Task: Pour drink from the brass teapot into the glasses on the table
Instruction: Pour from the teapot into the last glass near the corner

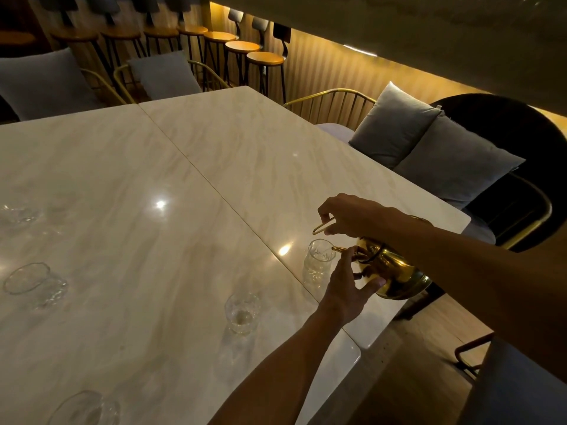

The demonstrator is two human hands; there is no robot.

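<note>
At the near left edge of the marble desk (129, 228) a clear glass (84, 407) is only partly seen. Further in, a stemless glass (242, 312) with a little liquid at its bottom is set upright on the desk.

The left hand (346, 289) is raised beside the brass teapot (389, 271); its grip is loose, with the thumb laid against the pot's belly and the fingertips at the base of the spout, supporting rather than clasping it. The teapot is held above the desk's right edge and is tipped, its long axis running from the foot at lower right to the spout (339, 249) at left. The spout is pointed leftward at the rim of a tall cut glass (317, 265), which is stood upright just beside the seam between the two slabs. No stream can be made out.

The right hand (352, 216) is held above the pot, its grip pinched on the thin brass handle (320, 228).

Further left, a tumbler (33, 280) is seen, and beyond it another glass (17, 213) at the frame's edge. Grey cushions (429, 148) on gold-framed chairs are placed past the desk, and a row of bar stools (245, 47) behind.
</note>
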